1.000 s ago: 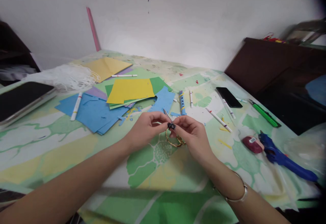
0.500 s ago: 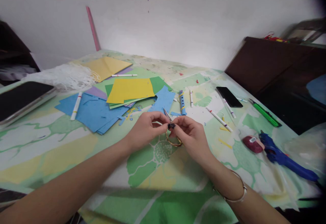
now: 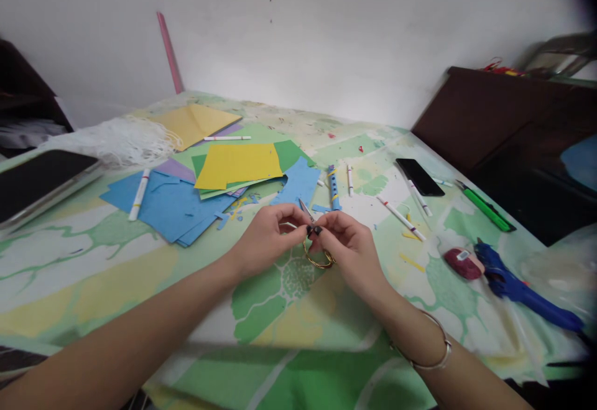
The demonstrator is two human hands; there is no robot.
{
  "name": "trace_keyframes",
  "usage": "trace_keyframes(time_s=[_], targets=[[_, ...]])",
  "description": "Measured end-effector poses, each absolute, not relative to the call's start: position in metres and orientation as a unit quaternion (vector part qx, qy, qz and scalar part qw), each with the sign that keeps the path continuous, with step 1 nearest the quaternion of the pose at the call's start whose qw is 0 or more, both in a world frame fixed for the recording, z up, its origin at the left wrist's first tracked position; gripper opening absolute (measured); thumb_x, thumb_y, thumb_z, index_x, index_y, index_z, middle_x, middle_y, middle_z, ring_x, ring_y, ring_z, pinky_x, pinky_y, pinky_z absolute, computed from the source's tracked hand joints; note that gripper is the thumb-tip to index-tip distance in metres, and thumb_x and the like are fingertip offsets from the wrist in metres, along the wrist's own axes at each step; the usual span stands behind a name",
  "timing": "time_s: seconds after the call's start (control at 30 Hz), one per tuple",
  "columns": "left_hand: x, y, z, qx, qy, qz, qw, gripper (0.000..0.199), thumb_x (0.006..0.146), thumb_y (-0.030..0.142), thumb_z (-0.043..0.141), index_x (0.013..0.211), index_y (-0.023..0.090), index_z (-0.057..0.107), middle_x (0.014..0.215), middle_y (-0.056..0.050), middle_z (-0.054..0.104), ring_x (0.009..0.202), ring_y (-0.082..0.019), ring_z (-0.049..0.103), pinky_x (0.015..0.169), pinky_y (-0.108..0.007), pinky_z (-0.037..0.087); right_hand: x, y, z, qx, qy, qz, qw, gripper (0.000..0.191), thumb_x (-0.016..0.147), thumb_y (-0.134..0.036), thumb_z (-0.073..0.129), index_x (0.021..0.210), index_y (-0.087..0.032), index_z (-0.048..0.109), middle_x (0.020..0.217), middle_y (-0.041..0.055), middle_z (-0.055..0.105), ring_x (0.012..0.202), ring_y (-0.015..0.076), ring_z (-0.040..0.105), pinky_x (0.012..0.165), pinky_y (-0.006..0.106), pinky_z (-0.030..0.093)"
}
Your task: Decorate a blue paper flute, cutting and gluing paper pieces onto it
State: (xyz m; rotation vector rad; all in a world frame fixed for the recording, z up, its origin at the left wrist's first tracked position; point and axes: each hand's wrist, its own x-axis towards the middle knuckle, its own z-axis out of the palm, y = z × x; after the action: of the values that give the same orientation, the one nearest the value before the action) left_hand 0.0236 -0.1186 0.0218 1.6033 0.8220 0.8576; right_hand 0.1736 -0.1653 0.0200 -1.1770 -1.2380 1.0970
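Observation:
My left hand (image 3: 273, 236) and my right hand (image 3: 349, 245) meet over the middle of the table, thumbs and forefingers pinched together tip to tip. Whatever lies between the fingertips is too small or too hidden to make out. A pair of scissors (image 3: 318, 265) with gold handles shows right at the fingers, its blade tips pointing away from me. I cannot tell whether the right hand holds the scissors or they lie beneath. Just beyond the hands are a cut piece of blue foam sheet (image 3: 298, 181) and a small blue roll (image 3: 333, 187) with yellow bands and dark dots.
Yellow sheets (image 3: 242, 164) and blue sheets (image 3: 172, 211) lie at the left, near white cords (image 3: 125, 139) and a tablet-like device (image 3: 44, 180). On the right are markers (image 3: 401, 218), a phone (image 3: 420, 177), a green cutter (image 3: 487, 208), maroon yarn (image 3: 462, 263) and a blue glue gun (image 3: 527, 295).
The thumbs have shifted very slightly, and a small gap now shows between the dark thumbnails. Both hands stay in the same place; nothing else has visibly moved.

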Motion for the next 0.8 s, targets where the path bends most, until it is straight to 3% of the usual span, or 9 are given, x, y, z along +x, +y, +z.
trace_keyframes(time_s=[0.8], targets=[[0.0225,-0.1189,0.0218,0.695,0.338,0.374,0.512,0.010,0.075,0.018,0.056,0.081,0.014,0.063,0.081,-0.003,0.065,0.076,-0.013,0.060,0.074,-0.025,0.049,0.1746,-0.1665,0.0203,-0.485,-0.541,0.434,0.533,0.004,0.075,-0.021,0.062,0.077,-0.018,0.062,0.060,-0.0018,0.061,0.052,0.0102,0.058,0.047,0.020,0.045]])
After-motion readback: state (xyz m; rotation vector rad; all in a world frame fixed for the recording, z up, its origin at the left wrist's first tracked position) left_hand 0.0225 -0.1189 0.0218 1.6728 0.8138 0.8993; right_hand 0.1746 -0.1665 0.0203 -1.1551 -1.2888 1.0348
